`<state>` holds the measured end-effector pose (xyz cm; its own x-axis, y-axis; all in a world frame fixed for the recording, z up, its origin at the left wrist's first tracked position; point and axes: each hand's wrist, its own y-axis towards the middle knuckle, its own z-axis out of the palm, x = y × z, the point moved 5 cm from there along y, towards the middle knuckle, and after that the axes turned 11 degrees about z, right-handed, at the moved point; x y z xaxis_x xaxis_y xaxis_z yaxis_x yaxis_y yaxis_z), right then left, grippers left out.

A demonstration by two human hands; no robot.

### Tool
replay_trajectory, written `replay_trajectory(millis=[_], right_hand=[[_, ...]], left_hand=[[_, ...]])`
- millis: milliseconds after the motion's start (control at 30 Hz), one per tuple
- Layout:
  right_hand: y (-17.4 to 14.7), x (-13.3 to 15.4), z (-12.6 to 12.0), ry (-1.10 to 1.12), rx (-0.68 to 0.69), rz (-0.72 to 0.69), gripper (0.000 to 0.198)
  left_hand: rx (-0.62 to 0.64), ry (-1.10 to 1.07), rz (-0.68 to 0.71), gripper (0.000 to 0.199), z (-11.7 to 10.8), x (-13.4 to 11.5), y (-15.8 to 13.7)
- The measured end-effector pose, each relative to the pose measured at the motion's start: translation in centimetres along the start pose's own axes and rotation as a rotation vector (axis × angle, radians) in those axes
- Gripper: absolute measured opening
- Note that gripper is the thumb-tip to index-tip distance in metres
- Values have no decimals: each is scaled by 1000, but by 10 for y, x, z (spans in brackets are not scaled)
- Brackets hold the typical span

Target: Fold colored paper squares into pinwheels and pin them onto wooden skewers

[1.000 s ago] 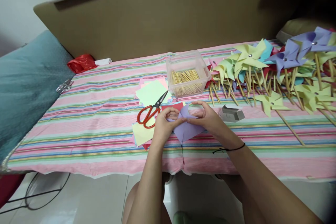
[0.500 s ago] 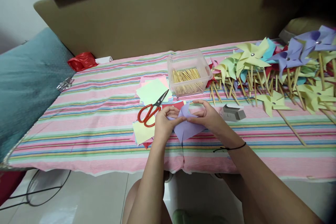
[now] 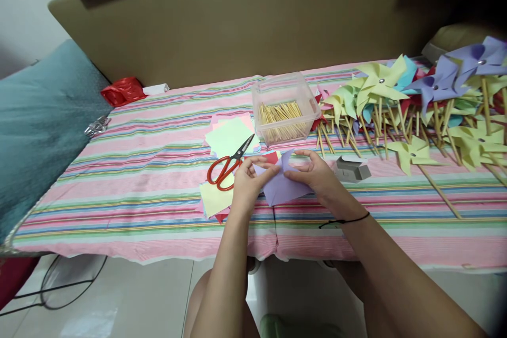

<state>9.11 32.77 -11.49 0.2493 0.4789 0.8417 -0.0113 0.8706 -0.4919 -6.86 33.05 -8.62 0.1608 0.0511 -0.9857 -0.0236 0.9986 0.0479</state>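
Observation:
A purple paper pinwheel [image 3: 283,188] is held between both hands above the striped cloth, its blades partly folded in toward the middle. My left hand [image 3: 253,174] pinches its left side with thumb and fingers. On the right side, my right hand [image 3: 315,173] grips the paper, thumb pressed near the centre. Fingers cover part of the folds. Red-handled scissors [image 3: 227,168] lie open just left of my left hand, over sheets of coloured paper [image 3: 216,199]. Behind the pinwheel, a red sheet [image 3: 272,157] shows in part.
A clear plastic box [image 3: 285,129] of thin wooden sticks stands behind the hands, beside a pale green paper stack [image 3: 228,137]. A small grey box [image 3: 352,170] sits to the right. Many finished pinwheels [image 3: 381,82] crowd the right side. A red plastic bag [image 3: 123,92] lies far left.
The purple paper has tilted and turned slightly in my hands. My right thumb has shifted a little, and the lower point of the paper has moved up and left.

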Motion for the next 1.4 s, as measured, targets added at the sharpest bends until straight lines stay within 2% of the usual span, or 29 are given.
replay_trajectory(millis=[100,467,833,967,1100,1200,1300,1400], right_hand=[[-1,1,-1,62,-34,5,66],[-7,5,3,-14,10,-33,68],[-2,0,1,-96,-15,-38,71],[-4,3,3,-36,-16,-52,72],[-10,8,11,142,36,-23,71],[-14,8,21,268,77,2,67],[-17,5,30,362,79,-45,64],[-17,0,30,418,-20,-107,67]], left_hand=[[26,-91,-68,42,4,0,-3],[-37,38,-44,48,1,5,-4],[-4,124,-58,57,0,10,-2],[-84,72,-49,57,1,9,-2],[-292,-83,-24,55,-2,10,-2],[-399,-190,4,57,0,12,-3],[-442,-217,25,57,5,14,-7],[-441,-216,45,56,11,15,-11]])
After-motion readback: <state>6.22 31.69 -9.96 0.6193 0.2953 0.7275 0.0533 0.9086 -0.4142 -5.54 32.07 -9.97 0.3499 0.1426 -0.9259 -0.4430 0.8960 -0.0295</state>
